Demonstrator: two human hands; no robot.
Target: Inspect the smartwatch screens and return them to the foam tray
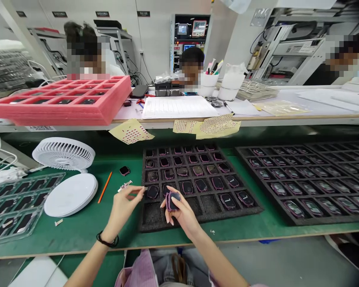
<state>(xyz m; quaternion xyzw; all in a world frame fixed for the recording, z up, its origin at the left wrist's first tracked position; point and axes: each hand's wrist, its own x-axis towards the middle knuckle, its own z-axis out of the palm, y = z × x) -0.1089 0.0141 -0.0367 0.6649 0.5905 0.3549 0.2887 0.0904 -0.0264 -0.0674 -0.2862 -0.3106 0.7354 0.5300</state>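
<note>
- The left hand (123, 207) is just off the left edge of the black foam tray (205, 205). Its fingers (135, 191) are pressed together in a pinch, thumb against forefinger; whatever they hold is too small to tell. A black cord bracelet (107, 239) circles the wrist.
- The right hand (182, 214) is above the tray, its fingers (178, 195) curled around a dark rounded watch body with a purple rim (172, 201).
- Similar watch bodies (187, 187) sit in rows in the tray's pockets. Some front pockets show bare foam.
- A second black foam tray (302, 215) of watch bodies lies to the right on the green counter (77, 237).
- Left of the hands lie a loose watch body (124, 170), a small metal strip (125, 185), an orange pencil (104, 187), a white desk fan (63, 154) and a clear plastic tray (18, 207).
- Beyond, a pink foam tray (60, 105) sits on a raised shelf, and a person (191, 67) sits across.
</note>
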